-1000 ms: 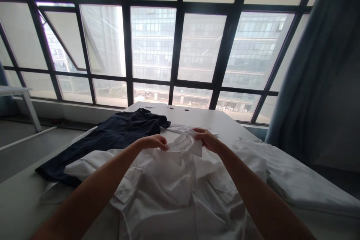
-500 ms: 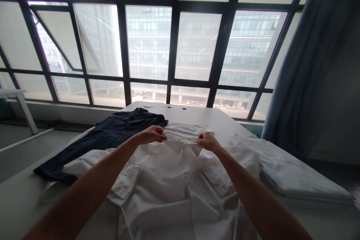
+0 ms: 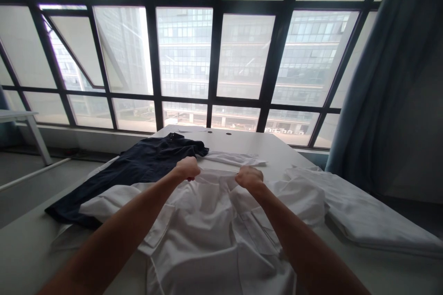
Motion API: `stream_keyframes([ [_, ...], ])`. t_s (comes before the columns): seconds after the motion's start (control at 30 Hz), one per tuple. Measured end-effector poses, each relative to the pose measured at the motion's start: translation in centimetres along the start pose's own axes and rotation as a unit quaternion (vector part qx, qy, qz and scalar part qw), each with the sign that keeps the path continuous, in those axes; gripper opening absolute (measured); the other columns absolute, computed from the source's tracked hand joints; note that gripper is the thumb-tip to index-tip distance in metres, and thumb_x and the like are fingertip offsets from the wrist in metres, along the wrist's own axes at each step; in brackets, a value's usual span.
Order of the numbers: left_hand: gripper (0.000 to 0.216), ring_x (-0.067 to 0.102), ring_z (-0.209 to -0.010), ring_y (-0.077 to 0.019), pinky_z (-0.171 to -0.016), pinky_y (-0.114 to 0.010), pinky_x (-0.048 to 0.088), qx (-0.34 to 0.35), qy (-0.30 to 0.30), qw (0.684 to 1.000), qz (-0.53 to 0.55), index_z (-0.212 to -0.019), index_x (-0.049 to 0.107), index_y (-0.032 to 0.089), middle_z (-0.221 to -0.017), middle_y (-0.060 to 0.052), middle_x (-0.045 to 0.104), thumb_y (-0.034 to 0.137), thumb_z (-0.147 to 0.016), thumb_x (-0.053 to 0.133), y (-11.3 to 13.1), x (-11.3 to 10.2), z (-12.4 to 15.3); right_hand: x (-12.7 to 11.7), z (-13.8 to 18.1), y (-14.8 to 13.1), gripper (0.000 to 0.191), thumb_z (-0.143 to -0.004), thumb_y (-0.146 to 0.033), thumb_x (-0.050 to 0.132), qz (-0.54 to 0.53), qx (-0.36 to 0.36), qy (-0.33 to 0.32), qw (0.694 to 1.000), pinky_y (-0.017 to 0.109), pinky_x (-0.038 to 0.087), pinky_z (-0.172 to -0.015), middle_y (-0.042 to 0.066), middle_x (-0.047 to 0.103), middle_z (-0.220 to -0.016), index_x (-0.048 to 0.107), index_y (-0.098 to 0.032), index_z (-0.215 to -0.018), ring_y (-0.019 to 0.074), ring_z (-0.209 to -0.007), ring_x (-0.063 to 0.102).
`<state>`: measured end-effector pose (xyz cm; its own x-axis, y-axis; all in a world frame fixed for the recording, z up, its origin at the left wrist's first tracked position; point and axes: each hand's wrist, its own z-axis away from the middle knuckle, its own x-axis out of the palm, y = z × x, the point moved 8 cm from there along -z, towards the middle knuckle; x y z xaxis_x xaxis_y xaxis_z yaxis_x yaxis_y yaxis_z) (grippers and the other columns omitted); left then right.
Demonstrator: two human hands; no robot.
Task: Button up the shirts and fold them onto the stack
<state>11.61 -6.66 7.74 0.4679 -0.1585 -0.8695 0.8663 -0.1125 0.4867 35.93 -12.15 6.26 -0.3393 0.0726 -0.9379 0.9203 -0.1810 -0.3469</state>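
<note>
left hand (image 3: 188, 168) and right hand (image 3: 249, 177) close as fists on the upper edge of a creased white cotton shirt (image 3: 207, 221), overlapping a flat navy shirt (image 3: 152, 161).

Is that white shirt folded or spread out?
Spread out but rumpled: the white shirt lies across the table, pockets showing, gripped at its top by the left hand and right hand.
</note>
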Motion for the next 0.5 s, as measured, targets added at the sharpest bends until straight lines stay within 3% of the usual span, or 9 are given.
stream_keyframes([
  [0.07,0.013,0.07,-0.076,-0.0275,-0.069,-0.035,0.056,-0.004,-0.039,0.99,0.138,-0.08,0.067,0.009,-0.072,-0.014,0.07,0.018,-0.073,0.062,0.4,0.2,-0.8,0.2,-0.7,-0.2,0.019,-0.08,-0.023,0.058,-0.038,0.009,-0.031,0.999,0.03,0.051,-0.054,0.014,0.07,-0.063,0.068,-0.012,-0.067,0.0234,-0.058,0.068],
  [0.13,0.017,0.07,-0.083,-0.0264,-0.073,-0.034,0.057,0.016,-0.009,0.969,0.245,-0.09,0.066,0.006,-0.084,-0.017,0.071,0.017,-0.081,0.056,1.3,-1.0,-2.0,-0.5,-1.5,-1.4,0.028,-0.088,-0.027,0.05,-0.117,-0.021,-0.031,0.992,0.028,0.053,-0.056,0.014,0.073,-0.072,0.069,-0.011,-0.077,0.0195,-0.058,0.069],
  [0.2,0.027,0.066,-0.104,-0.0261,-0.085,-0.034,0.054,0.046,0.046,0.956,0.286,-0.108,0.061,0.006,-0.108,-0.019,0.069,0.018,-0.086,0.052,2.2,-2.5,-3.0,-1.8,-2.0,-3.2,0.032,-0.094,-0.029,0.043,-0.208,-0.076,0.012,0.975,0.027,0.056,-0.068,0.014,0.075,-0.098,0.069,-0.012,-0.102,0.0188,-0.076,0.072],
  [0.27,0.041,0.052,-0.127,-0.0263,-0.101,-0.035,0.045,0.092,0.092,0.956,0.263,-0.128,0.052,0.008,-0.134,-0.02,0.056,0.02,-0.089,0.053,3.3,-3.2,-3.6,-2.9,-2.0,-4.7,0.038,-0.094,-0.028,0.045,-0.26,-0.122,0.061,0.956,0.032,0.053,-0.089,0.015,0.065,-0.127,0.059,-0.013,-0.125,0.0222,-0.108,0.066],
  [0.33,0.055,0.032,-0.143,-0.0291,-0.113,-0.042,0.032,0.144,0.12,0.964,0.19,-0.139,0.042,0.01,-0.151,-0.021,0.037,0.022,-0.088,0.057,4.1,-2.7,-3.3,-2.7,-1.3,-5.9,0.049,-0.089,-0.027,0.053,-0.233,-0.148,0.086,0.957,0.036,0.04,-0.107,0.016,0.052,-0.142,0.052,-0.011,-0.136,0.0251,-0.132,0.048],
  [0.4,0.059,0.018,-0.147,-0.0322,-0.117,-0.049,0.022,0.204,0.102,0.971,0.076,-0.141,0.041,0.011,-0.157,-0.02,0.025,0.027,-0.087,0.06,4.8,-0.6,-2.1,-1.6,0.1,-6.7,0.051,-0.086,-0.028,0.059,-0.166,-0.183,0.088,0.965,0.038,0.032,-0.112,0.018,0.051,-0.143,0.055,-0.009,-0.134,0.0276,-0.135,0.043],
  [0.5,0.05,0.025,-0.145,-0.0315,-0.117,-0.049,0.02,0.291,0.009,0.955,-0.064,-0.134,0.052,0.016,-0.154,-0.017,0.034,0.036,-0.089,0.059,4.6,4.5,0.9,1.2,3.0,-6.9,0.042,-0.088,-0.039,0.057,-0.065,-0.225,0.051,0.971,0.036,0.04,-0.104,0.016,0.063,-0.127,0.066,-0.012,-0.12,0.027,-0.118,0.057],
])
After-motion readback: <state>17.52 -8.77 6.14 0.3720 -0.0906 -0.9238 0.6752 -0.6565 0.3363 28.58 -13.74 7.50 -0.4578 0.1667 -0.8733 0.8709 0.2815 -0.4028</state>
